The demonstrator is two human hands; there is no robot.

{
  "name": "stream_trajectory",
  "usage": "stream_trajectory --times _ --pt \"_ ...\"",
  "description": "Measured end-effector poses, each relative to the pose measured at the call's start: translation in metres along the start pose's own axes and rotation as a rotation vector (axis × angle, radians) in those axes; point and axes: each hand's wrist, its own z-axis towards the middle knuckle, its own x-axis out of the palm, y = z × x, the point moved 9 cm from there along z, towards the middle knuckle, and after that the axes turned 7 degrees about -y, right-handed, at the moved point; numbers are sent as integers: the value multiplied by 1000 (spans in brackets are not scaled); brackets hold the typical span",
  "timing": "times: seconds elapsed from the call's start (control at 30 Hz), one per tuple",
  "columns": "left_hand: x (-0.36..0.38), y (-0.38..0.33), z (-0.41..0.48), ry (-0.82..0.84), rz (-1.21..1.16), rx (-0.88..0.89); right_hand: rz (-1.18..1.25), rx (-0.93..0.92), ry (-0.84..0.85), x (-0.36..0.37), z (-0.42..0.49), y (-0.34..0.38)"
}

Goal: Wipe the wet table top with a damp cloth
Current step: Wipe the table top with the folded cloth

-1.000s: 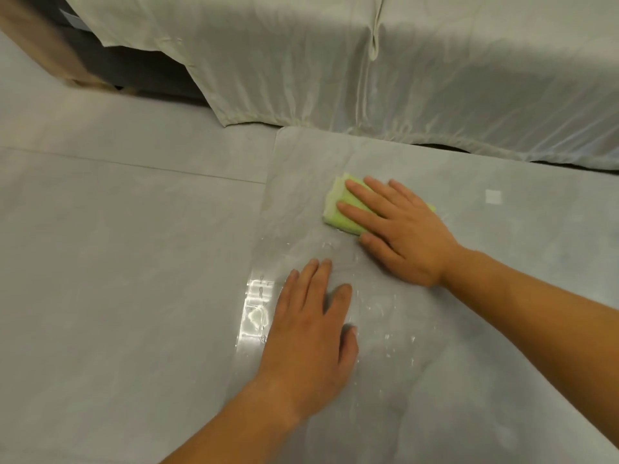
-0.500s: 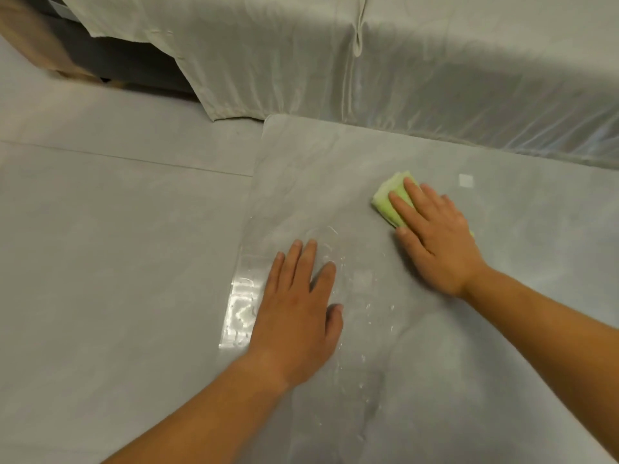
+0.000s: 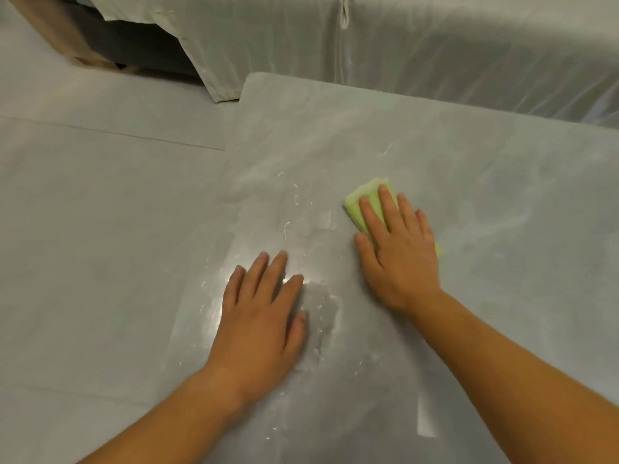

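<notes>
A folded light-green cloth (image 3: 363, 199) lies flat on the grey table top (image 3: 502, 195). My right hand (image 3: 398, 252) presses on it with straight fingers and covers most of it. My left hand (image 3: 264, 316) rests flat on the table, fingers spread, near the left edge. Water drops and shiny wet streaks (image 3: 291, 222) lie between and around both hands.
A pale draped fabric cover (image 3: 435, 55) hangs along the table's far edge. Grey floor tiles (image 3: 100, 229) lie to the left of the table's edge. A brown box corner (image 3: 60, 31) and a dark gap sit at the top left.
My right hand slid the green cloth to the right and then nearer, away from the far left corner. My left hand stayed flat in place. The view shifted.
</notes>
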Motion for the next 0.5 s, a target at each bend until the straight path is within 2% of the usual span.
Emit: stream_trajectory --times 0.13,0.23,0.3,0.37,0.43,0.5 --pt "1 9 -10 23 -40 -23 0 -353 73 10 -108 51" --pt "3 10 -8 58 -10 2 -16 -516 125 10 -139 34" --pt "3 10 -8 78 18 8 -54 -395 81 4 -119 7" --pt "7 10 -9 105 55 22 -46 -161 45 -2 -98 -15" --pt "10 11 -11 133 85 36 -25 -9 25 0 -107 -5" --pt "10 12 -11 133 85 54 -23 -100 31 7 -146 32"
